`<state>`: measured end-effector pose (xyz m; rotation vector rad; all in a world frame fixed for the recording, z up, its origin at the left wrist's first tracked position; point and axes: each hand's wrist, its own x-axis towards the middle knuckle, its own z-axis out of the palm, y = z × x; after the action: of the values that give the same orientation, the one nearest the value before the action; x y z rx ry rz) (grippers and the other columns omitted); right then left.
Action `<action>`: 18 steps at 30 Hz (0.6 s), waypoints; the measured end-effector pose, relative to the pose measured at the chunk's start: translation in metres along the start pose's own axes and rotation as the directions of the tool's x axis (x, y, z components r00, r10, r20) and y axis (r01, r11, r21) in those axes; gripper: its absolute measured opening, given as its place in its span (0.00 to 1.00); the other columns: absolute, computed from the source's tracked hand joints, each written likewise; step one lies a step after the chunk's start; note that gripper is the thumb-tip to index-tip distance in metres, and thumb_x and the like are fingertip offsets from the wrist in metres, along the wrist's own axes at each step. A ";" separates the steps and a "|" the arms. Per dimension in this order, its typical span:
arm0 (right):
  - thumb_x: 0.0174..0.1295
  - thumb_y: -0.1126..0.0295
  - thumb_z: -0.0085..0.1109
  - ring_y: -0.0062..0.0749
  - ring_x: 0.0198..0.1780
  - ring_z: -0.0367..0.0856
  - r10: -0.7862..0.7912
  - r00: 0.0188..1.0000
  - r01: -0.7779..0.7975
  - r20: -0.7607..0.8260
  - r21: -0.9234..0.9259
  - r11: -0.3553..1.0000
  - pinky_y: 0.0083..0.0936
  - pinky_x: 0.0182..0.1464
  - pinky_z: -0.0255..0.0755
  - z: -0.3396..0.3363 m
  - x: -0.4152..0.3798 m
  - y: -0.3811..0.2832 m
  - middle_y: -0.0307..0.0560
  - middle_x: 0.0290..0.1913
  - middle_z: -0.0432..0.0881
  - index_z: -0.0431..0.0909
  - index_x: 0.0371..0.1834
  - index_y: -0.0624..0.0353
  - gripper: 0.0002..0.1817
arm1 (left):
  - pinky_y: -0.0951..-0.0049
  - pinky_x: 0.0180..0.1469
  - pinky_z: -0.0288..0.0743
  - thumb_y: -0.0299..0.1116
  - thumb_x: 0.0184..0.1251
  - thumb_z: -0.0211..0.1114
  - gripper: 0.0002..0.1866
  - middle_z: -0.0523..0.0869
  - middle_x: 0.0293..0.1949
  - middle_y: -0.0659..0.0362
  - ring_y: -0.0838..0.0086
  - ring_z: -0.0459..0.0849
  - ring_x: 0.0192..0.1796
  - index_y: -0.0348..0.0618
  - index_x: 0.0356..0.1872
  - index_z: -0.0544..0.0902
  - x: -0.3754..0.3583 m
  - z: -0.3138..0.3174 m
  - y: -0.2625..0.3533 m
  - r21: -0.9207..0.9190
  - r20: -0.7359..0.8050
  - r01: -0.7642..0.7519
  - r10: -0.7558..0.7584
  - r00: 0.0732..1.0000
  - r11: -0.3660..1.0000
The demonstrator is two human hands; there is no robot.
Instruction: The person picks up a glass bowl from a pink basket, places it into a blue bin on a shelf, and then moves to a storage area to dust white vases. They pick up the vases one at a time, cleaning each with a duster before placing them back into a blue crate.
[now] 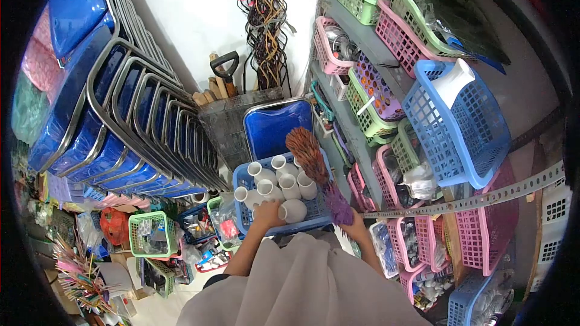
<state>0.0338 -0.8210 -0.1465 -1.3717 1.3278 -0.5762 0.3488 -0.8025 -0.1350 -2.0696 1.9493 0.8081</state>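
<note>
Several white vases (289, 186) with flared mouths stand in a blue plastic basket (240, 175) in front of me. One white vase (293, 210) at the near side leans over, and my left hand (267, 214) is closed at its edge. My right hand (355, 224), at the basket's right side, grips a feather duster (307, 150) by its purple lower part. The duster's brown feathers point up and away over the basket's right rim. Part of my right hand's grip is hidden behind the purple part.
Stacked blue chairs (139, 108) with metal frames rise on the left. On the right, a metal shelf (362, 33) carries pink, green and blue baskets. A blue chair seat (278, 124) stands behind the vases. Bins of goods and a bundle of sticks (75, 274) lie low on the left.
</note>
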 end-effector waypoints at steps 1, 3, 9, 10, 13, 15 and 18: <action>0.41 0.71 0.67 0.31 0.47 0.78 -0.003 1.000 0.003 0.003 0.000 1.000 0.27 0.51 0.71 0.003 0.002 -0.002 0.49 0.48 0.78 0.66 0.60 0.66 0.37 | 0.46 0.57 0.66 0.50 0.36 0.75 0.37 0.81 0.50 0.56 0.60 0.78 0.55 0.49 0.53 0.76 -0.005 -0.010 -0.003 -0.149 -0.077 -0.066 0.054 0.996 0.987; 0.40 0.70 0.70 0.29 0.48 0.78 -0.148 0.988 0.150 -0.042 0.048 0.988 0.27 0.51 0.72 0.011 0.009 -0.008 0.48 0.48 0.79 0.67 0.58 0.66 0.37 | 0.50 0.57 0.68 0.48 0.36 0.76 0.37 0.82 0.49 0.55 0.59 0.79 0.53 0.48 0.53 0.76 -0.015 -0.037 -0.011 -0.290 -0.167 -0.135 0.089 0.982 0.947; 0.44 0.72 0.70 0.33 0.53 0.77 0.063 0.972 -0.146 0.228 0.369 0.918 0.30 0.55 0.71 0.031 0.047 -0.045 0.48 0.52 0.78 0.70 0.57 0.64 0.33 | 0.69 0.54 0.72 0.35 0.48 0.73 0.28 0.81 0.48 0.53 0.70 0.79 0.51 0.41 0.52 0.74 -0.038 -0.124 -0.017 -0.722 -0.379 -0.436 0.220 0.899 0.537; 0.44 0.72 0.70 0.33 0.53 0.77 0.050 0.971 -0.135 0.232 0.366 0.921 0.30 0.55 0.71 0.034 0.050 -0.059 0.48 0.52 0.78 0.70 0.57 0.64 0.33 | 0.71 0.51 0.72 0.33 0.54 0.70 0.25 0.82 0.46 0.55 0.73 0.79 0.49 0.42 0.53 0.73 -0.038 -0.130 -0.015 -0.839 -0.450 -0.473 0.147 0.881 0.269; 0.50 0.73 0.69 0.37 0.57 0.75 0.071 0.900 -0.279 0.430 0.443 0.852 0.36 0.51 0.76 0.046 0.050 -0.104 0.49 0.58 0.74 0.64 0.63 0.62 0.35 | 0.75 0.47 0.73 0.31 0.63 0.64 0.20 0.83 0.43 0.58 0.78 0.80 0.44 0.43 0.53 0.69 -0.031 -0.133 -0.006 -0.866 -0.479 -0.486 -0.085 0.874 -0.120; 0.51 0.73 0.68 0.38 0.58 0.74 -0.028 0.869 -0.293 0.494 0.560 0.775 0.41 0.52 0.76 0.065 0.049 -0.117 0.48 0.60 0.72 0.64 0.63 0.62 0.35 | 0.79 0.43 0.73 0.32 0.68 0.60 0.15 0.83 0.40 0.60 0.80 0.80 0.37 0.45 0.51 0.66 -0.009 -0.105 -0.019 -0.852 -0.409 -0.461 -0.232 0.882 -0.250; 0.55 0.75 0.64 0.43 0.61 0.70 -0.161 0.834 -0.274 0.528 0.650 0.709 0.52 0.54 0.74 0.072 0.047 -0.133 0.49 0.66 0.65 0.61 0.65 0.62 0.33 | 0.73 0.55 0.70 0.31 0.67 0.60 0.21 0.78 0.52 0.54 0.73 0.77 0.53 0.45 0.57 0.65 -0.022 -0.094 -0.021 -0.820 -0.464 -0.497 -0.177 0.868 -0.284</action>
<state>0.1607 -0.8663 -0.0632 -0.7394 0.5506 -0.5092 0.3935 -0.8272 -0.0502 -2.6873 1.7098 3.3586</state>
